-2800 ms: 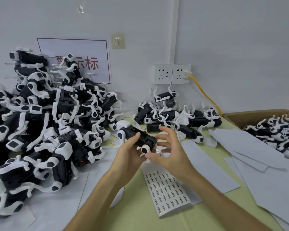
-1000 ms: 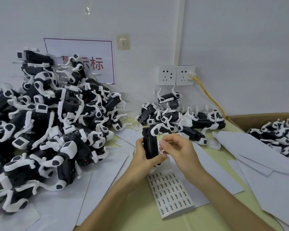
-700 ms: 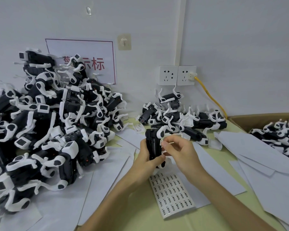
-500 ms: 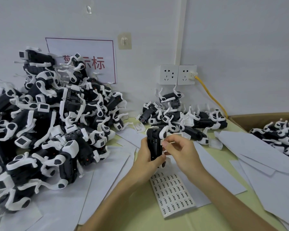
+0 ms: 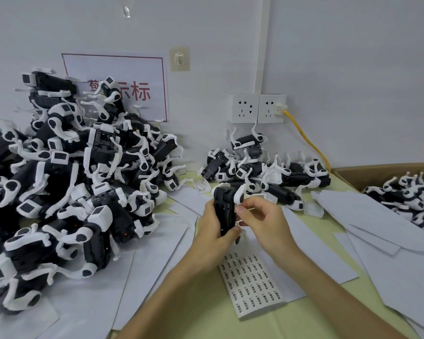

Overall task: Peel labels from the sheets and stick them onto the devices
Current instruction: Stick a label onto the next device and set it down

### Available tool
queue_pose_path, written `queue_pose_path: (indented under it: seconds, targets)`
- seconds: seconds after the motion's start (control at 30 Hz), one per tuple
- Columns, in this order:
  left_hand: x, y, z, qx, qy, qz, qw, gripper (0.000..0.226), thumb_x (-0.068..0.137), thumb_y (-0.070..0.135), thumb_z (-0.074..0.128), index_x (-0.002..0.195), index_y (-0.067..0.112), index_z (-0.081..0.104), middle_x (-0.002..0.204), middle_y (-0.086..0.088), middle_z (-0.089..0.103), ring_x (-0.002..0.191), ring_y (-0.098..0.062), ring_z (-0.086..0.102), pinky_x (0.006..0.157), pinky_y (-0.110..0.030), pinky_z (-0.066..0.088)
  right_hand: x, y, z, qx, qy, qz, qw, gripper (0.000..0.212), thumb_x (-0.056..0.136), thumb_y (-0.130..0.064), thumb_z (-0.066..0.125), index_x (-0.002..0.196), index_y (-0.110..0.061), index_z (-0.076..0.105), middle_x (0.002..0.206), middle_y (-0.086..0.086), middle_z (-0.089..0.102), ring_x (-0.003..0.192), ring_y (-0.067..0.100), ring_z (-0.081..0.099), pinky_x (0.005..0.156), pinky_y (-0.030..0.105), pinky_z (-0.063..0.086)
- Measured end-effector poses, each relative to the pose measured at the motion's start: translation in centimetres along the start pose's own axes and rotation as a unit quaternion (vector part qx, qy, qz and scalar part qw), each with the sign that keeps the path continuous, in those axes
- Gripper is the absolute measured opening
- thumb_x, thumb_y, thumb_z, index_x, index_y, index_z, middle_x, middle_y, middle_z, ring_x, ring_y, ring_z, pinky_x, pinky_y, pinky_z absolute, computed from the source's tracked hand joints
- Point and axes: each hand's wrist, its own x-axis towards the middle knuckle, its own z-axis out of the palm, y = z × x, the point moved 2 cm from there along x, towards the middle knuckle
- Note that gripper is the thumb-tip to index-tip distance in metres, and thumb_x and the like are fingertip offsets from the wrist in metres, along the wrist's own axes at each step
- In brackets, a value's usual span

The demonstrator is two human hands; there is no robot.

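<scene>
A large pile of devices (image 5: 71, 179) covers the left of the desk (image 5: 267, 326), against the wall below a sign (image 5: 123, 69). A smaller pile (image 5: 274, 172) lies at the back centre, under two wall sockets (image 5: 257, 108). A box (image 5: 377, 171) at the far right holds more devices (image 5: 406, 194). Between the piles, the left hand (image 5: 211, 231) holds a device (image 5: 224, 206) upright. The right hand (image 5: 264, 223), just right of it, pinches a stick (image 5: 251, 210). In front of them the label sheet (image 5: 252, 282) lies on loose sheets (image 5: 316, 241) spread over the desk.
</scene>
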Motion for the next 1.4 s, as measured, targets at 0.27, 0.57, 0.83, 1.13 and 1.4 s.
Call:
queue_pose_path:
  seconds: [0.27, 0.57, 0.83, 1.13, 1.4]
  targets:
    - [-0.1, 0.1, 0.3, -0.005, -0.002, 0.016, 1.0, 0.051, 0.084, 0.032, 0.062, 0.129, 0.022, 0.041, 0.108, -0.002, 0.059, 0.104, -0.03, 0.063, 0.089, -0.056, 0.054, -0.1, 0.2, -0.1, 0.026, 0.021, 0.032, 0.999, 0.024, 0.09, -0.015, 0.078, 0.069, -0.013, 0.065, 0.073, 0.004, 0.073, 0.077, 0.02, 0.073, 0.081, 0.042, 0.061]
    - [-0.3, -0.4, 0.3, -0.16, -0.054, -0.078, 0.983, 0.046, 0.078, 0.039, 0.07, 0.123, 0.033, 0.06, 0.108, 0.012, 0.075, 0.106, -0.006, 0.071, 0.089, -0.027, 0.05, -0.4, -0.6, 0.4, 0.054, -0.059, 0.028, 0.996, 0.039, 0.095, -0.037, 0.067, 0.066, -0.013, 0.055, 0.065, 0.002, 0.051, 0.068, 0.019, 0.053, 0.069, 0.038, 0.047]
    - [-0.5, 0.5, -0.6, -0.138, -0.103, -0.052, 0.984, 0.032, 0.075, 0.025, 0.067, 0.107, 0.022, 0.065, 0.087, 0.013, 0.072, 0.078, 0.002, 0.065, 0.064, -0.009, 0.046, -0.5, -0.8, 0.1, 0.064, -0.109, 0.005, 0.992, 0.037, 0.093, -0.032, 0.062, 0.076, 0.001, 0.061, 0.067, 0.006, 0.055, 0.064, 0.016, 0.053, 0.063, 0.029, 0.046]
    - [-0.5, 0.6, -0.9, -0.122, -0.109, -0.035, 0.986, 0.03, 0.076, 0.02, 0.066, 0.105, 0.016, 0.064, 0.086, 0.012, 0.072, 0.078, 0.002, 0.065, 0.066, -0.008, 0.046, -0.3, -0.5, -0.1, 0.077, -0.128, 0.002, 0.989, 0.038, 0.094, -0.027, 0.059, 0.077, 0.007, 0.061, 0.068, 0.009, 0.057, 0.063, 0.017, 0.052, 0.063, 0.026, 0.046]
    - [-0.8, 1.4, -1.1, -0.14, -0.102, -0.033, 0.984, 0.031, 0.074, 0.017, 0.065, 0.103, 0.008, 0.059, 0.088, 0.002, 0.069, 0.083, -0.008, 0.065, 0.074, -0.017, 0.05, -0.7, -0.8, 0.1, 0.091, -0.132, 0.008, 0.987, 0.034, 0.097, -0.024, 0.055, 0.067, -0.009, 0.056, 0.065, 0.008, 0.051, 0.066, 0.02, 0.05, 0.068, 0.031, 0.046]
